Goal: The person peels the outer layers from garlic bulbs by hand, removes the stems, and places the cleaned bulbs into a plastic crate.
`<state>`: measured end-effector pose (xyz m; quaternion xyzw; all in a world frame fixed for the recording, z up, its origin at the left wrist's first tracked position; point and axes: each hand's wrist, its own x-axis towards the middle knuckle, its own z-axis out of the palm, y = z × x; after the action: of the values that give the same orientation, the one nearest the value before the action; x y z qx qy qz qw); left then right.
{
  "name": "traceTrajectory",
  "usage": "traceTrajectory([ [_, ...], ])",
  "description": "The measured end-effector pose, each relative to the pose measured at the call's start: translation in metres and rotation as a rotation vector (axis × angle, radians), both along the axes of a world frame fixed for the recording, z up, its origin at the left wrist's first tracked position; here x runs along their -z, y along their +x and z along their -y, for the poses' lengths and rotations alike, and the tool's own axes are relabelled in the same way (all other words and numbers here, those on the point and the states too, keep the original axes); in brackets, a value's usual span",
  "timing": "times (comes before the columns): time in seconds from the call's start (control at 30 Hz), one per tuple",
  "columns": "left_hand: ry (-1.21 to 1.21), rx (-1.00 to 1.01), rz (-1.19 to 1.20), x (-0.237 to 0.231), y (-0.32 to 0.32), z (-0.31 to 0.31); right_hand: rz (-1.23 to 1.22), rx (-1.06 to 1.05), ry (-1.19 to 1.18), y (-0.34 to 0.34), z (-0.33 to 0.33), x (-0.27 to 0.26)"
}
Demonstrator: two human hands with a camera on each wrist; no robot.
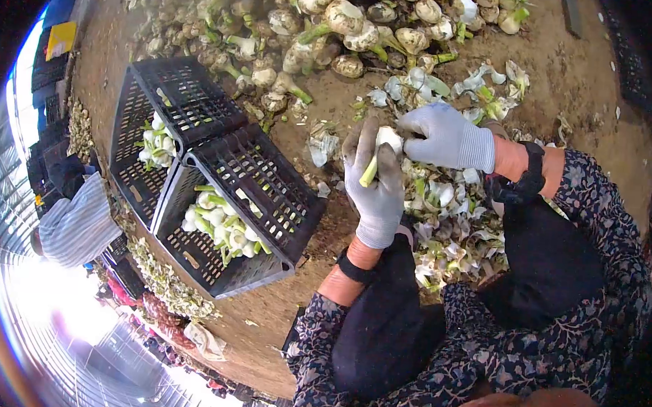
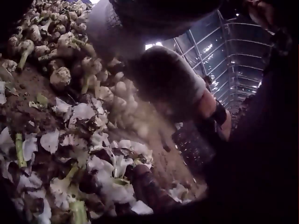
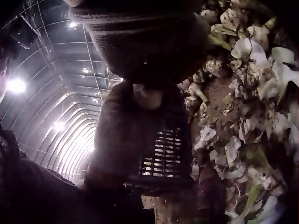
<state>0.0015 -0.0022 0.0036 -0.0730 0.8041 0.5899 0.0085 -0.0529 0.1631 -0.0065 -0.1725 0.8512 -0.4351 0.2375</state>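
Bulb in hand: a white bulb (image 1: 391, 139) with a short green stem, held above the floor between the two gloves; the head view shows the stem slanting down across the left fingers.
Left hand: the gloved left hand (image 1: 377, 202) has its fingers and thumb curled round the bulb and stem.
Right hand: the gloved right hand (image 1: 445, 138) has bent fingers at the bulb's side; whether they pinch it or hold something else I cannot tell.
Left wrist view: the gloves are dark and blurred at the top and the bulb cannot be made out, but the ribbed roof (image 2: 238, 56) shows plainly behind a banded wrist.
Right wrist view: a pale rounded end of the bulb shows between dark gloves, with a slotted crate wall beyond; the fingertips are too dark to read.
Crates: two black crates, the near one (image 1: 258, 175) and the far one (image 1: 192, 99), stand side by side left of the hands; only the head view shows white bulbs (image 1: 223, 224) inside.
Ground: a heap of soiled bulbs (image 1: 348, 30) lies beyond the hands, and peelings (image 1: 452, 231) are strewn near the knees; both wrist views show these too.
Other person: someone in a striped shirt (image 1: 81, 218), well apart, at the head view's left.
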Motion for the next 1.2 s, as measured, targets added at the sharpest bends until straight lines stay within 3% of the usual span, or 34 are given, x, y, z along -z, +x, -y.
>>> traceTrajectory([
  [0.1, 0.379, -0.139, 0.290, -0.015, -0.003, -0.003, -0.122, -0.004, 0.032, -0.001, -0.002, 0.000],
  [0.17, 0.411, -0.184, 0.296, -0.013, -0.002, 0.000, -0.279, -0.017, 0.073, -0.005, -0.008, 0.006],
  [0.27, 0.274, -0.057, 0.163, -0.015, 0.000, 0.008, -0.227, -0.109, 0.471, -0.021, -0.022, 0.039],
  [0.37, 0.164, -0.014, 0.082, -0.018, 0.004, 0.018, -0.072, 0.091, 0.318, -0.012, -0.035, 0.054],
  [0.43, 0.386, -0.103, 0.175, -0.026, 0.002, 0.012, -0.674, -0.243, 0.089, -0.014, -0.032, 0.038],
  [0.47, 0.427, -0.121, 0.184, -0.025, 0.001, 0.010, 0.122, 0.031, -0.063, -0.009, -0.023, 0.014],
  [0.5, 0.318, -0.087, 0.128, -0.020, 0.004, 0.008, 0.231, 0.035, -0.133, -0.005, -0.012, -0.013],
  [0.57, 0.357, -0.069, 0.124, -0.020, 0.003, 0.006, 0.143, 0.031, -0.198, 0.003, -0.005, -0.020],
  [0.6, 0.376, -0.060, 0.122, -0.020, 0.003, 0.005, -0.060, 0.024, -0.187, 0.005, 0.002, -0.018],
  [0.67, 0.752, -0.164, 0.263, -0.019, -0.007, 0.000, -0.330, -0.052, -0.153, 0.007, 0.002, -0.018],
  [0.73, 0.682, -0.190, 0.430, -0.018, -0.009, 0.001, -0.466, -0.192, -0.112, 0.008, -0.004, -0.020],
  [0.77, 0.780, -0.172, 0.578, -0.015, -0.010, 0.010, -0.581, -0.196, -0.133, 0.008, -0.003, -0.020],
  [0.8, 0.877, -0.150, 0.727, -0.011, -0.009, 0.017, -0.168, -0.124, -0.288, 0.005, -0.003, -0.022],
  [0.87, 1.010, -0.201, 0.776, -0.003, -0.002, 0.022, 0.668, 0.035, -0.564, -0.003, -0.007, -0.027],
  [0.9, 1.069, -0.264, 0.762, 0.002, -0.002, 0.020, 0.824, 0.065, -0.679, -0.008, -0.013, -0.025],
  [1.0, 1.201, -0.337, 0.743, 0.005, -0.005, 0.026, 0.504, 0.198, -0.705, -0.021, -0.018, 0.000],
  [1.07, 1.244, -0.403, 0.751, 0.001, -0.007, 0.029, 0.309, 0.021, -0.211, -0.033, -0.031, 0.001],
  [1.13, 1.068, -0.304, 0.572, 0.008, -0.012, 0.030, -0.066, -0.189, 0.444, -0.035, -0.035, 0.033],
  [1.17, 1.082, -0.276, 0.534, 0.009, -0.014, 0.030, -0.023, -0.288, 0.476, -0.034, -0.038, 0.047],
  [1.2, 1.098, -0.250, 0.491, 0.004, -0.019, 0.029, -0.178, -0.264, 0.482, -0.025, -0.038, 0.058],
])
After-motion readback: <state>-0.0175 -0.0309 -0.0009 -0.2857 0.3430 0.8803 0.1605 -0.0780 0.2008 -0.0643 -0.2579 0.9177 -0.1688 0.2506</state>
